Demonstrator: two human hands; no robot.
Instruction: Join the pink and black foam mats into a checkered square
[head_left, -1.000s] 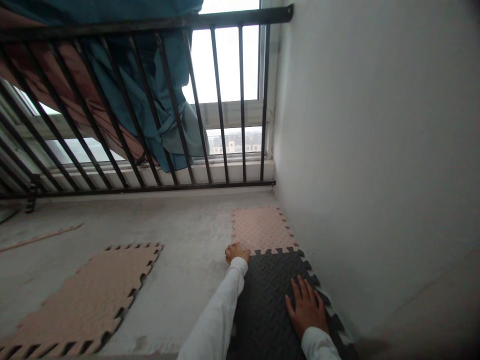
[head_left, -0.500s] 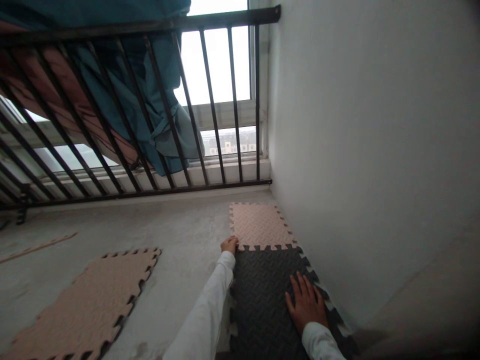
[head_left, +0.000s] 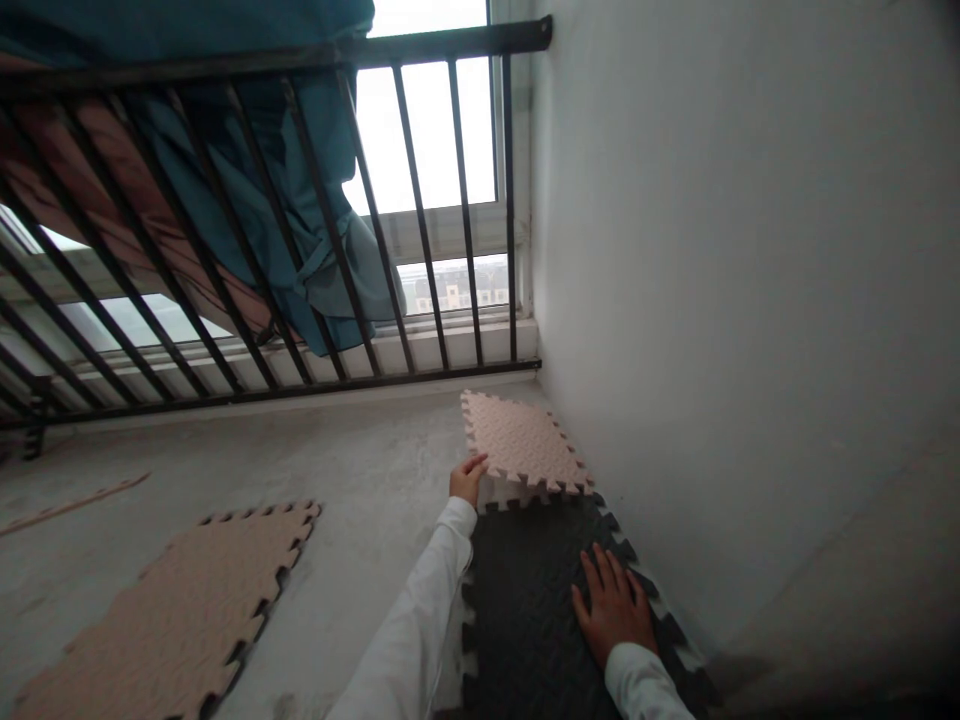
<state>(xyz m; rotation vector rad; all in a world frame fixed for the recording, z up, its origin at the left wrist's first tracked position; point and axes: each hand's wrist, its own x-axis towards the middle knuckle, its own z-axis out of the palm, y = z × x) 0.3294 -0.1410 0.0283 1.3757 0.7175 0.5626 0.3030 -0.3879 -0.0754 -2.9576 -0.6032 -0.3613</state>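
Observation:
My left hand pinches the near left corner of a beige foam mat tile with toothed edges. That corner is lifted and the tile slants, its near left edge apart from the dark tile while its right corner stays close to it. My right hand lies flat with fingers spread on the dark grey foam mat tile, which rests on the floor along the wall. Bare floor shows in the gap between the two tiles.
A larger beige foam mat piece lies on the concrete floor to the left, with a thin beige strip beyond it. A black metal railing with blue cloth behind it spans the window. A white wall rises at right.
My left hand has raised the beige tile's near left corner, separating its edge from the dark tile. My right hand stays in place on the dark tile.

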